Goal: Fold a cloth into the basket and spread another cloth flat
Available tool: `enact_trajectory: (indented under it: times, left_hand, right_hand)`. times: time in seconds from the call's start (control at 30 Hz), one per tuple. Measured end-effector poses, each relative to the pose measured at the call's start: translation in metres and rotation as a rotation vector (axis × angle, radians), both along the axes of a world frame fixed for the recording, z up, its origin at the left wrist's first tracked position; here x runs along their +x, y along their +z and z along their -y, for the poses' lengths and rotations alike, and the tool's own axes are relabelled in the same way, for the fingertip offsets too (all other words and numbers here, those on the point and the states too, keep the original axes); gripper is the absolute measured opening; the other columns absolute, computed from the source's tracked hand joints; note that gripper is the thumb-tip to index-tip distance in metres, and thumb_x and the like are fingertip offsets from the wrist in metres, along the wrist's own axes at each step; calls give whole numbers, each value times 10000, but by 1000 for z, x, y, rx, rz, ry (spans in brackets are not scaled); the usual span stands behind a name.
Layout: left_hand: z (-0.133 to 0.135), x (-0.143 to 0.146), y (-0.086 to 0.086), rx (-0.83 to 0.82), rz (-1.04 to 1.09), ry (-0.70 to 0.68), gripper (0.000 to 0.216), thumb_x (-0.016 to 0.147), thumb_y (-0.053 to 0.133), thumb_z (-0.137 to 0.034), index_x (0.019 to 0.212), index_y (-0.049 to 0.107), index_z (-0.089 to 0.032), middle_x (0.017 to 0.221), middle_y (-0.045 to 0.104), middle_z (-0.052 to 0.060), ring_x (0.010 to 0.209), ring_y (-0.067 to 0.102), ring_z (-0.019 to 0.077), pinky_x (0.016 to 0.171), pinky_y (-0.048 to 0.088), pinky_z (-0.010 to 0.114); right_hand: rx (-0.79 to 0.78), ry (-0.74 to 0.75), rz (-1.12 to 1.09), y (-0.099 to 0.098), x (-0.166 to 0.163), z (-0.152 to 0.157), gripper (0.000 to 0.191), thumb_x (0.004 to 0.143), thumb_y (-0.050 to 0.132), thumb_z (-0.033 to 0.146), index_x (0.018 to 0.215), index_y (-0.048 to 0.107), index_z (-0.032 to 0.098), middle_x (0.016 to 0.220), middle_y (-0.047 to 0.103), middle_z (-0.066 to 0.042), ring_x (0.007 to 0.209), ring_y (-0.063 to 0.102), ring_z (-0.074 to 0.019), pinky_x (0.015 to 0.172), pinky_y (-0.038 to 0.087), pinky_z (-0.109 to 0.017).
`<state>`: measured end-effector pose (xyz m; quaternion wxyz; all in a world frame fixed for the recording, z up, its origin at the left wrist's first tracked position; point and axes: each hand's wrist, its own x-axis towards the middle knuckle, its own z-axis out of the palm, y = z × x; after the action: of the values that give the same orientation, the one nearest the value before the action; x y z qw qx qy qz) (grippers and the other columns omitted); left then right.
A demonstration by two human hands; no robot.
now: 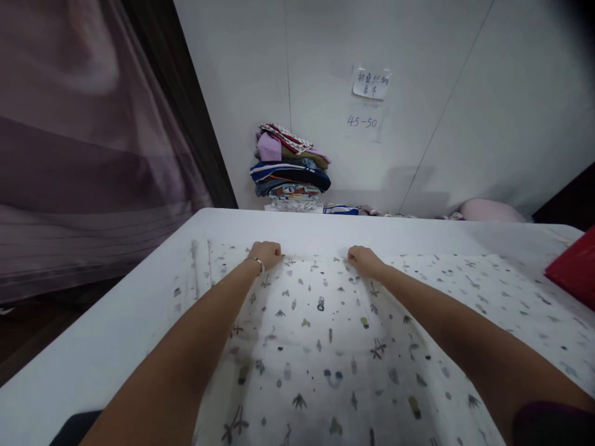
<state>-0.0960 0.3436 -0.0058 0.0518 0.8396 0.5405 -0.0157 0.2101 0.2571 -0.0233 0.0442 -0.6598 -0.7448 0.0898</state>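
Observation:
A white cloth printed with small plants and mushrooms lies spread over a white table. Both my arms reach forward across it. My left hand, with a thin bracelet at the wrist, is closed on the cloth's far edge. My right hand grips the same far edge a little to the right. The cloth puckers slightly between and under the two hands.
A stack of folded clothes stands against the white wall beyond the table. A paper note hangs on the wall. A red item lies at the table's right edge, a pink cushion behind. A sheer purple curtain hangs at left.

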Motion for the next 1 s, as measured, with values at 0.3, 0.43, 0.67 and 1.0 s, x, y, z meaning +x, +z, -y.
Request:
enact_trajectory:
  times: [0.3,0.43,0.67,1.0]
  left_hand:
    - [-8,3,4,-51,9,75,140,739,507,-280,824,601,-221,880,675,15,810,597,169,701,412,250]
    - [-17,6,7,-7,13,106,205,777,463,-259,925,592,-199,964,657,59,874,589,192,715,419,267]
    - [-28,24,-6,19,-32,89,315,778,428,-137,1049,586,-166,1134,566,126,976,572,235,860,388,373]
    - [-22,20,-30,141,64,140,274,854,366,-200,1016,585,-173,1095,575,116,1035,530,235,878,384,367]
  right_hand:
    - [-136,32,35,10,3,-16,171,778,522,201,931,596,186,921,639,-62,773,552,-178,620,342,-247]
    - [-113,3,20,13,5,-28,155,819,480,228,934,575,187,935,639,-65,799,548,-178,612,345,-240]
    - [-67,-22,4,3,8,-35,171,854,443,248,933,584,188,909,651,-62,766,559,-175,611,352,-242]
    - [167,-9,35,-20,8,-21,269,902,374,275,983,598,152,1024,601,-104,961,509,-221,835,365,-317]
